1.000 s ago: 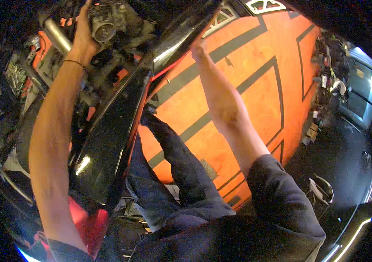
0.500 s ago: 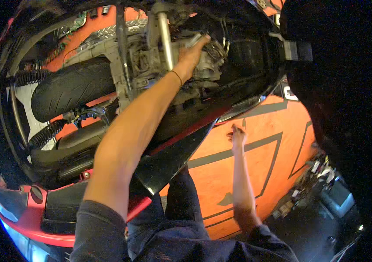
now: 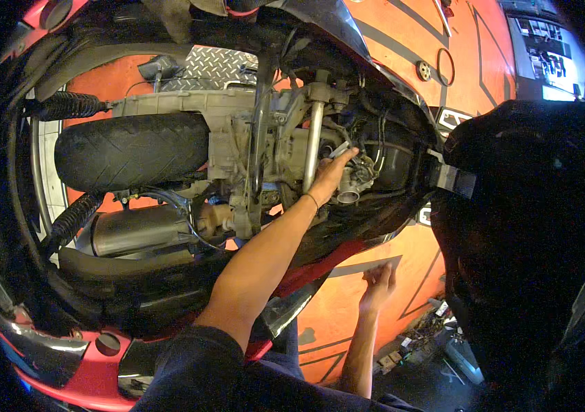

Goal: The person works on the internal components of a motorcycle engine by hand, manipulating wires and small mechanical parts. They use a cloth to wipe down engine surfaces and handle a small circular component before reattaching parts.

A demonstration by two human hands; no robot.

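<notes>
My left hand (image 3: 330,180) reaches into the open body of a scooter. Its fingers are closed round a flat silver metal piece (image 3: 338,150), whose exact kind is not clear. Right beside the fingers sits a round metal throttle body or carburetor (image 3: 355,184) with an open mouth. A bright metal tube (image 3: 314,141) crosses the bay just left of the hand. My right hand (image 3: 378,280) hangs outside the scooter, over the orange floor, with its fingers bent in together. Whatever it may hold is too small or blurred to make out.
The rear tyre (image 3: 131,152), silencer (image 3: 134,230) and two spring shocks (image 3: 69,106) lie to the left. A black seat (image 3: 525,240) stands raised at the right. On the orange floor (image 3: 402,31) lie a belt (image 3: 446,67) and a small pulley (image 3: 424,71). Clutter (image 3: 402,350) lies at lower right.
The view has turned and shifted, bringing more of the scooter and far floor into sight. My left hand stays by the throttle body with the silver piece. My right hand remains outside the scooter.
</notes>
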